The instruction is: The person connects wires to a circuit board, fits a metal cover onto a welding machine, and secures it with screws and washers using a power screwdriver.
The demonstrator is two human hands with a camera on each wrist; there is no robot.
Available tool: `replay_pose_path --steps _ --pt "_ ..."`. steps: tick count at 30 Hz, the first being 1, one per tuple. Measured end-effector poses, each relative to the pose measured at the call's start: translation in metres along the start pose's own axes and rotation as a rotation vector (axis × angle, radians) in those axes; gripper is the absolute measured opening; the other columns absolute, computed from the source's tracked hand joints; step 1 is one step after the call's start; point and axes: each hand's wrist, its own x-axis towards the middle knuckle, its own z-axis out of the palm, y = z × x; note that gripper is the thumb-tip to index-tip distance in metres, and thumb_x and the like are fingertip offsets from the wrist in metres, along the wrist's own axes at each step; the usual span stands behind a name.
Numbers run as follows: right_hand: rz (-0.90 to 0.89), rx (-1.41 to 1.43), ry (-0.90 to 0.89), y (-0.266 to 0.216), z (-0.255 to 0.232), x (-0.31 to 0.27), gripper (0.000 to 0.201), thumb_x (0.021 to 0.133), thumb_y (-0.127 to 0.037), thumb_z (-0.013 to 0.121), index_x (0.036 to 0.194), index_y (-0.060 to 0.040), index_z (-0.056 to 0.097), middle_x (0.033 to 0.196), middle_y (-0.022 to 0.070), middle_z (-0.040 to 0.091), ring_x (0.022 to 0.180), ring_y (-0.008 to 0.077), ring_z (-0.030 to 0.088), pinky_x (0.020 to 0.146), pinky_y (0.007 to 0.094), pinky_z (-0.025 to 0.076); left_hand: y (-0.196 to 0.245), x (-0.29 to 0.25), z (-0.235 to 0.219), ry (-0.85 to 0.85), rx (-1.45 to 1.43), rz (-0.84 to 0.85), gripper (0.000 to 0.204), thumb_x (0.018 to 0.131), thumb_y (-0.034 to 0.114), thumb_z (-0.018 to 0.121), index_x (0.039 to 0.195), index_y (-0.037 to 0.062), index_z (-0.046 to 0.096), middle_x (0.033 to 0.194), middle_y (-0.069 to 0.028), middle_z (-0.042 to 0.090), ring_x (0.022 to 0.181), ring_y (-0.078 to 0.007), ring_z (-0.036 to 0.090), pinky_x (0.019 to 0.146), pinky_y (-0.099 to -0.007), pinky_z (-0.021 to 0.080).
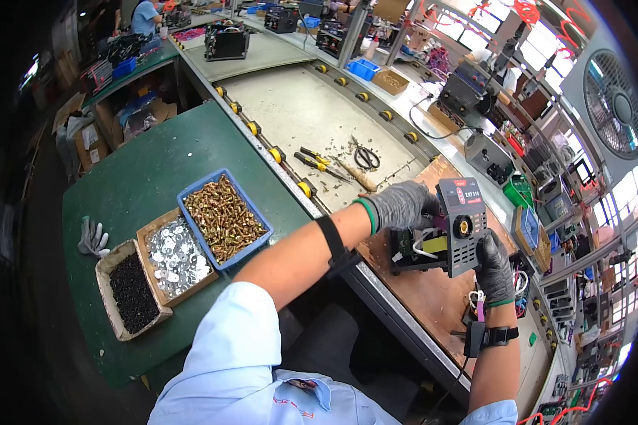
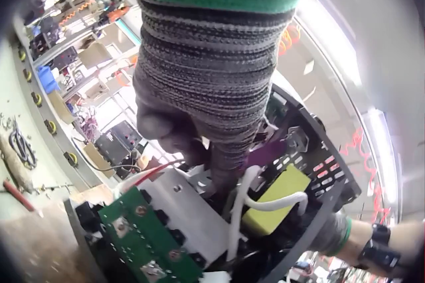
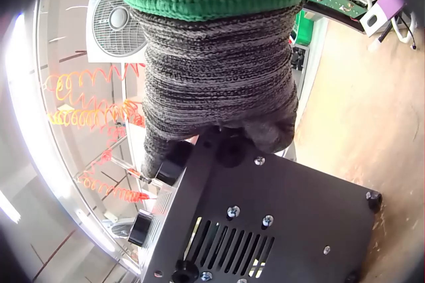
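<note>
A welder-like unit with a grey front panel [image 1: 464, 227] stands on the brown board, its inside uncovered. From above, my gloved left hand [image 1: 403, 205] reaches in behind the panel. In the left wrist view the curled fingers of that left hand [image 2: 206, 90] pinch a purple strip [image 2: 267, 153] that runs to the panel; their tips are partly hidden. White cables [image 2: 240, 207], a yellow block [image 2: 277, 198] and a green circuit board [image 2: 143, 236] lie beside them. My right hand [image 1: 495, 269] grips the panel's edge, its fingers round the corner near a black knob [image 3: 174, 162] and the dark casing [image 3: 299, 210].
Pliers [image 1: 312, 161] and scissors [image 1: 366, 157] lie among loose screws on the line. On the green table stand a blue bin of brass-coloured fasteners [image 1: 223, 219], a box of washers [image 1: 177, 258] and a tray of black pieces [image 1: 131, 294]. Another open unit [image 1: 521, 283] stands beyond my right hand.
</note>
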Motion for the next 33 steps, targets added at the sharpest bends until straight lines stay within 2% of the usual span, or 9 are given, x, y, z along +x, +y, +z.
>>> replay_pose_path --steps 5,10,12,16,18,20,21,25,33 --pt "-0.008 0.046 0.007 0.005 -0.002 0.002 0.064 0.084 -0.063 0.077 0.109 -0.0059 0.063 0.075 -0.0071 0.047 0.063 0.0039 0.043 0.054 0.0211 0.038 -0.017 0.012 -0.025 -0.181 -0.086 -0.003 0.035 0.081 0.027 0.08 0.112 0.0108 0.077 0.097 -0.0108 0.078 0.09 -0.0218 0.073 0.085 -0.0346 0.056" --pt "0.012 -0.005 0.053 0.0 0.008 -0.004 0.061 0.086 -0.062 0.074 0.109 -0.0068 0.064 0.078 -0.007 0.051 0.066 0.0035 0.046 0.056 0.0205 0.04 -0.032 0.004 -0.021 -0.274 -0.146 -0.026 0.034 0.082 0.026 0.078 0.111 0.0086 0.077 0.096 -0.0114 0.078 0.09 -0.0228 0.073 0.086 -0.0351 0.056" --pt "0.04 -0.089 0.044 -0.005 0.006 -0.003 0.057 0.087 -0.061 0.073 0.106 -0.0085 0.065 0.078 -0.0068 0.052 0.066 0.0027 0.047 0.054 0.0201 0.039 -0.03 0.005 -0.02 -0.159 -0.109 -0.037 0.035 0.082 0.027 0.077 0.111 0.0081 0.077 0.098 -0.0124 0.078 0.091 -0.0245 0.074 0.087 -0.0366 0.056" --pt "0.094 -0.14 0.147 -0.006 0.013 -0.003 0.05 0.09 -0.059 0.07 0.102 -0.0102 0.065 0.076 -0.0066 0.052 0.062 0.0025 0.045 0.051 0.0198 0.034 -0.021 -0.028 -0.015 0.376 0.077 -0.136 0.04 0.085 0.033 0.073 0.114 0.0044 0.073 0.093 -0.015 0.076 0.091 -0.0248 0.073 0.087 -0.0388 0.056" --pt "0.077 -0.117 0.128 -0.004 0.015 0.006 0.049 0.091 -0.058 0.07 0.102 -0.0102 0.065 0.076 -0.0057 0.053 0.059 0.0033 0.043 0.049 0.0207 0.033 0.033 -0.067 -0.011 0.479 -0.348 -0.318 0.042 0.089 0.037 0.073 0.115 0.0041 0.071 0.089 -0.014 0.073 0.091 -0.0228 0.072 0.086 -0.0383 0.056" --pt "0.041 -0.098 0.171 0.0 0.027 0.007 0.052 0.091 -0.059 0.069 0.102 -0.0085 0.066 0.075 -0.0045 0.054 0.057 0.0053 0.043 0.048 0.0222 0.033 0.066 -0.083 0.019 0.484 -0.427 -0.179 0.045 0.092 0.041 0.072 0.115 0.0029 0.069 0.091 -0.0139 0.071 0.092 -0.0214 0.07 0.085 -0.037 0.056" --pt "0.029 -0.102 0.185 -0.001 0.034 0.008 0.053 0.091 -0.06 0.069 0.102 -0.0081 0.066 0.074 -0.004 0.055 0.057 0.0057 0.043 0.048 0.0226 0.033 0.043 -0.068 0.055 0.556 -0.32 -0.024 0.048 0.093 0.044 0.072 0.117 0.0021 0.067 0.096 -0.0143 0.072 0.09 -0.0213 0.068 0.084 -0.0361 0.056" --pt "0.059 -0.046 0.267 -0.002 0.052 0.012 0.049 0.091 -0.056 0.071 0.1 -0.0082 0.066 0.074 -0.0023 0.057 0.055 0.0069 0.045 0.046 0.0231 0.034 0.045 -0.065 0.048 0.513 -0.448 -0.174 0.053 0.093 0.047 0.071 0.117 -0.0004 0.067 0.094 -0.0156 0.072 0.086 -0.022 0.069 0.083 -0.0366 0.056" --pt "0.152 0.122 0.219 -0.004 0.05 0.011 0.036 0.095 -0.048 0.07 0.1 -0.0124 0.067 0.083 -0.0045 0.06 0.057 0.0067 0.046 0.045 0.0215 0.031 0.036 -0.059 0.06 0.635 -0.3 -0.064 0.046 0.098 0.043 0.067 0.112 -0.0005 0.068 0.088 -0.016 0.07 0.08 -0.023 0.067 0.077 -0.0377 0.055"
